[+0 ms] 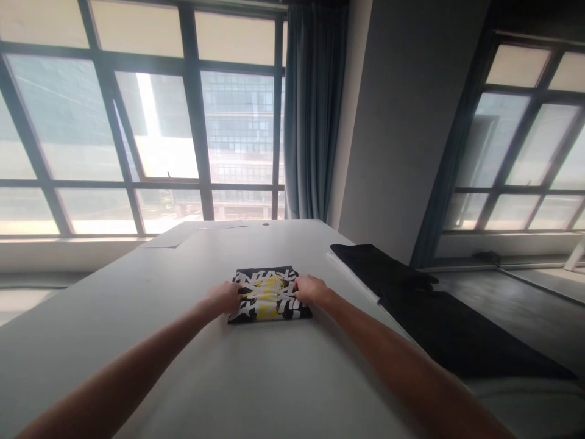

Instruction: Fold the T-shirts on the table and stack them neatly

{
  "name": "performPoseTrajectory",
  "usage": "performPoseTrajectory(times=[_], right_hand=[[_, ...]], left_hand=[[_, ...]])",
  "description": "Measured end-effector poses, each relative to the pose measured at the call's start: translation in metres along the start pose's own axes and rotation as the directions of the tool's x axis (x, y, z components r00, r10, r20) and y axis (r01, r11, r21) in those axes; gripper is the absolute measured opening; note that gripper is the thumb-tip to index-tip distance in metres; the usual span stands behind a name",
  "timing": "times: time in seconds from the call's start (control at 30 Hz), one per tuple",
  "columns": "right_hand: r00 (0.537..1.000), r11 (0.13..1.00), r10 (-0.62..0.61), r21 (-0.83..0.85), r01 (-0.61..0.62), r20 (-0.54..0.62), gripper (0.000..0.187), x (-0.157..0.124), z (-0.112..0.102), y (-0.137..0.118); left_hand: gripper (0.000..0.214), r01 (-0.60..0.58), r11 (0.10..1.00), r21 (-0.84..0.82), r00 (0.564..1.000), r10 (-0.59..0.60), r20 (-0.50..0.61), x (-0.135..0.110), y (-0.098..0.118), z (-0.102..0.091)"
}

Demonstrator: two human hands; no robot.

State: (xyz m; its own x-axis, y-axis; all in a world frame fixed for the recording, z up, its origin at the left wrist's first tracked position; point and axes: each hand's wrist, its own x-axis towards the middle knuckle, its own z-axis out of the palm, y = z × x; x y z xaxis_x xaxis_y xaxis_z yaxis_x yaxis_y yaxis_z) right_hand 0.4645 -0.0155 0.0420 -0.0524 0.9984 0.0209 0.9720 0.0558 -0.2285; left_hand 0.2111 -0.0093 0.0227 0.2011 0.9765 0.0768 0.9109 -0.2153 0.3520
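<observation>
A black T-shirt (pixel 269 296) with white lettering and a yellow print lies folded into a compact rectangle on the white table (pixel 183 353). At its left edge is my left hand (pixel 225 297), fingers closed on the cloth. My right hand (pixel 311 289) grips the opposite edge in the same way, a little higher up. The printed side faces up between the two hands. Parts of my fingertips are hidden by the cloth and by the hands themselves.
Black fabric (pixel 439 323) lies along the table's right side. A sheet of paper (pixel 169 241) rests near the far left edge, and a small dark round spot (pixel 265 224) shows at the far edge. Beyond stand windows, a blue curtain (pixel 313 110) and a pillar (pixel 393 122).
</observation>
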Motion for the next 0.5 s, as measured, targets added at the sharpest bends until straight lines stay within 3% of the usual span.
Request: performPoseTrajectory(times=[0.07,0.17,0.23,0.37,0.5], right_hand=[[0.999,0.995,-0.029,-0.094,0.025,-0.042,0.032,0.005,0.002,-0.018],[0.961,0.966,-0.246,-0.11,0.233,-0.127,0.045,0.019,0.019,-0.04],[0.946,0.946,-0.32,-0.078,0.316,-0.054,0.052,0.03,0.036,-0.045],[0.97,0.979,-0.206,0.017,0.205,0.13,0.067,0.048,0.055,-0.032],[0.993,0.999,-0.021,0.04,0.016,0.113,0.081,0.052,0.053,-0.009]], left_hand=[[0.027,-0.051,0.996,0.068,0.997,0.055,-0.06,0.004,0.014,0.006],[0.044,-0.202,0.969,0.146,0.972,0.216,-0.093,0.015,0.034,0.023],[0.052,-0.227,0.957,0.179,0.97,0.239,-0.051,0.022,0.039,0.037],[0.067,-0.108,0.977,0.186,0.994,0.111,-0.005,0.033,0.028,0.051],[0.075,0.056,0.982,0.181,0.998,-0.054,-0.018,0.039,0.013,0.046]])
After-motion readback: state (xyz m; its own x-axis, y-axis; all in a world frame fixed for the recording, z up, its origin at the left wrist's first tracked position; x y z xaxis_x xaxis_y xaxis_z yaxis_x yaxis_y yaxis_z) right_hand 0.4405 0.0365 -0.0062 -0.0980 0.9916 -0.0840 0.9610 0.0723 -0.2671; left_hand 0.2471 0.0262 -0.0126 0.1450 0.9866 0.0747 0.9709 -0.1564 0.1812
